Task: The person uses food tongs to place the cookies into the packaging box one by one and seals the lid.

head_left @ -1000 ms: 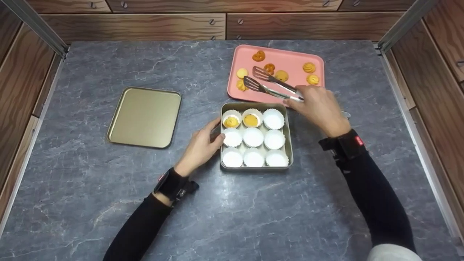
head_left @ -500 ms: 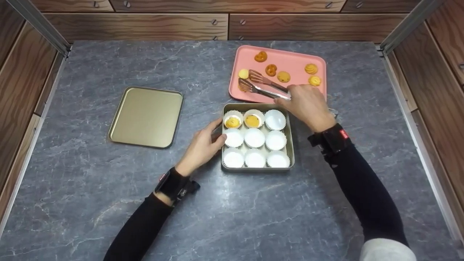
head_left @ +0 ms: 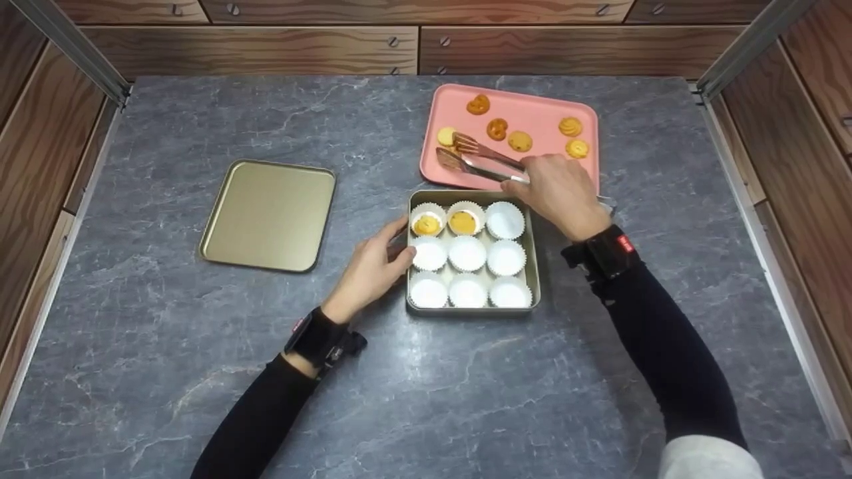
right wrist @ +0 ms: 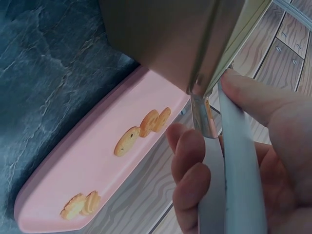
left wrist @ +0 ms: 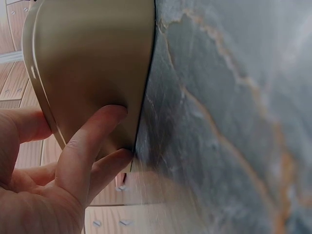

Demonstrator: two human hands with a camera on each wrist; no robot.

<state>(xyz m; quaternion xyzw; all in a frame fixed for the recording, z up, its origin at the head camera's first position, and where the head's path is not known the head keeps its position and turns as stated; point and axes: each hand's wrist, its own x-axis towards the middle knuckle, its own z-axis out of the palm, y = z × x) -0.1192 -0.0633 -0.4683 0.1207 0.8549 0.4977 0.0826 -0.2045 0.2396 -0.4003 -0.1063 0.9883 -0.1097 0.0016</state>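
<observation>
My left hand [head_left: 366,273] holds the left wall of a square gold tin [head_left: 472,311], thumb over the rim and fingers against the outside [left wrist: 92,63]. White paper cups [head_left: 506,257] fill the tin in rows. A piped cookie [head_left: 426,225] lies in the back-left cup and a round cookie [head_left: 462,222] in the one beside it. My right hand [head_left: 562,196] grips tongs [head_left: 489,174] with dark slotted heads. These heads are apart over the left end of a pink tray [head_left: 532,106], around a cookie they mostly hide. A pale round cookie [head_left: 445,136] lies close behind.
Two pretzel-shaped cookies [head_left: 478,104], a speckled round cookie [head_left: 520,141] and two swirled cookies [head_left: 570,126] lie elsewhere on the tray. To the left, a flat gold lid [head_left: 266,216] rests on the grey marbled table [head_left: 266,372]. Wood-patterned panels [head_left: 246,50] enclose the table.
My right hand has moved left with the tongs, and their heads have come lower and closer together over the tray's left end. The left hand stays on the tin.
</observation>
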